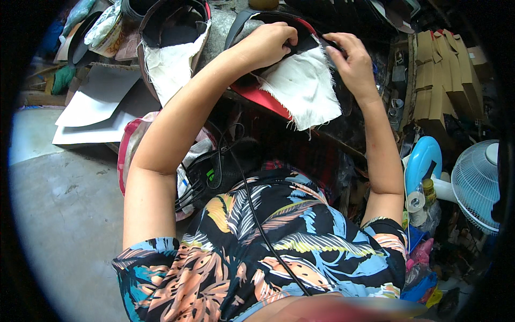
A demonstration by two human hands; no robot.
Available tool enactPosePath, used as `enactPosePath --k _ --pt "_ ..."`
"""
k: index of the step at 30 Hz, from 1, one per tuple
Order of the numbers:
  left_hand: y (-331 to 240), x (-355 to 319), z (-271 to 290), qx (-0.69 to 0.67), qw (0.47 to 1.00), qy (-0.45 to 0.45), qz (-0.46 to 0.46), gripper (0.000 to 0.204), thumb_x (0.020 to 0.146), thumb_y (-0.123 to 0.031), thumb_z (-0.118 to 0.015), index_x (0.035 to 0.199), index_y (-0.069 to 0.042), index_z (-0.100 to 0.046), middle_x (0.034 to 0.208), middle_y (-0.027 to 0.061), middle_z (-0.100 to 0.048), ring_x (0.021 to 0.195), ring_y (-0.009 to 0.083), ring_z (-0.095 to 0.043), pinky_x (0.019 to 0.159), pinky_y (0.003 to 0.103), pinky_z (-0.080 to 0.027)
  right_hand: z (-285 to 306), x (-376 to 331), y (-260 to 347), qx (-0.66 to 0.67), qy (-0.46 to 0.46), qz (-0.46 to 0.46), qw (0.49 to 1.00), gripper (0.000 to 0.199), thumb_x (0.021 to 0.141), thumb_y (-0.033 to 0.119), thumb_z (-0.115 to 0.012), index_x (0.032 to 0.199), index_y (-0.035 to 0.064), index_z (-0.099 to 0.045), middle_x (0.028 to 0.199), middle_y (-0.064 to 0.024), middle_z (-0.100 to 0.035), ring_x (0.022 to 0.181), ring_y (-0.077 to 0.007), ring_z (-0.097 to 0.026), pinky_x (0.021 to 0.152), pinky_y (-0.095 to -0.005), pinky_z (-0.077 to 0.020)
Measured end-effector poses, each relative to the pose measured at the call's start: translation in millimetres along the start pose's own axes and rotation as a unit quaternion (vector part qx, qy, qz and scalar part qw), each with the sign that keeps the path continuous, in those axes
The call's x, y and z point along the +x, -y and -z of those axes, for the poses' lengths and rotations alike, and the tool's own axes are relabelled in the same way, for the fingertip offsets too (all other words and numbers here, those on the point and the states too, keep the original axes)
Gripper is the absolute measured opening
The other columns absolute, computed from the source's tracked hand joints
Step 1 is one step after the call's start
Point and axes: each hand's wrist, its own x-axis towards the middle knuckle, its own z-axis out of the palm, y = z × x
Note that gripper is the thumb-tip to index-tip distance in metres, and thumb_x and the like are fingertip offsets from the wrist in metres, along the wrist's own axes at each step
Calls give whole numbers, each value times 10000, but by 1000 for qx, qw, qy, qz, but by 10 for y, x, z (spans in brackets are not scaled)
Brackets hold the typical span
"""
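Steadying a red-black piece [270, 102]

It lies, white cloth [307, 88] across it, between left hand [274, 44], fingers curled over the opening, and right hand [352, 61], fingers slightly parted at the edge, seemingly bracing it; what either grips is hidden.

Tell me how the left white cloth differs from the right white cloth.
The left white cloth lies away from the fingers, while the right white cloth is close beside the right hand's fingers. The left white cloth looks narrower; the right white cloth spreads wider, loose threads plain along its lower edge. Both lie against black pieces with red trim.
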Motion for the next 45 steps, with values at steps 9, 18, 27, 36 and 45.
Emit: enactPosePath --k 9,18,27,36,45 --pt "-148 163 619 277 912 -170 -252 193 823 -99 -627 994 -97 -716 1122 121 -657 980 312 -667 823 390 -545 609 -72 -712 -219 295 -261 893 399 875 405 -683 1176 143 -680 1120 -128 -706 1048 -305 -662 903 -431 -515" --pt "-231 323 829 335 925 177 22 155 814 -65 -595 921 -41 -704 1090 138 -671 1043 299 -664 823 397 -551 587 20 -859 -174 271 -279 905 377 848 351 -696 1064 42 -699 904 -105 -704 850 -218 -659 795 -351 -496" --pt "60 224 672 29 967 139 -212 259 814 -26 -558 1028 -105 -680 1153 166 -585 1138 347 -546 965 418 -453 1263 -39 65 104 249 -285 920 202 844 192 -757 930 42 -653 790 34 -592 725 -66 -554 650 -210 -417" --pt "220 388 373 94 939 186 -275 178 765 -99 -658 882 -210 -734 1093 52 -614 1073 293 -547 901 412 -453 1060 64 901 -229 348 -82 905 520 737 498 -772 869 -1 -706 670 -159 -661 616 -274 -679 621 -375 -515" --pt "324 506 155 96 947 181 -248 57 720 -159 -714 775 -157 -702 937 59 -616 922 292 -606 849 433 -477 766 250 976 -268 402 -127 866 628 768 620 -714 691 -3 -698 670 -189 -672 660 -341 -698 678 -428 -559"
